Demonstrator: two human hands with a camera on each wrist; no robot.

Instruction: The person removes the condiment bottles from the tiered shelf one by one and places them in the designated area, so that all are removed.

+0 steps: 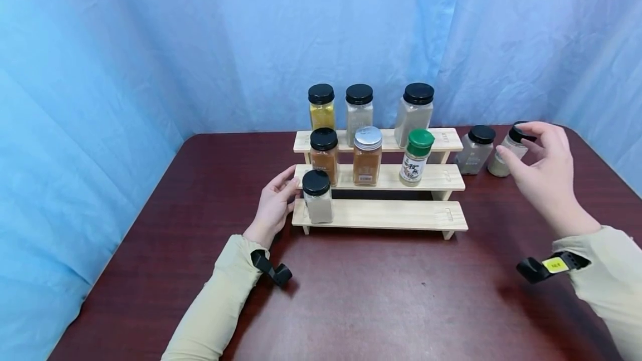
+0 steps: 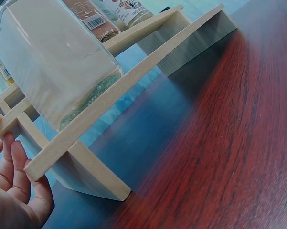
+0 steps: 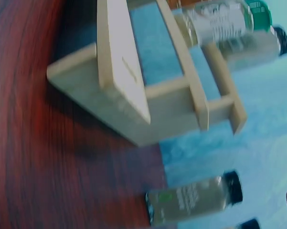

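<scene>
2 beige sleeves [image 1: 218, 305], 2 black straps [image 1: 268, 268], 1 yellow label [image 1: 555, 264]

We stretch both arms forward, our hands well apart. Our left forearm [image 1: 220, 294], sleeved to the wrist, slants up and inward; our left hand [image 1: 272, 203] is bent into a grip, its fingers curled and its thumb drawn close to them. Our right forearm [image 1: 609, 274], also sleeved, angles inward from the right. We hold our right hand [image 1: 549, 171] raised, thumb and forefinger spread apart in a curve, nothing pinched between them.
</scene>
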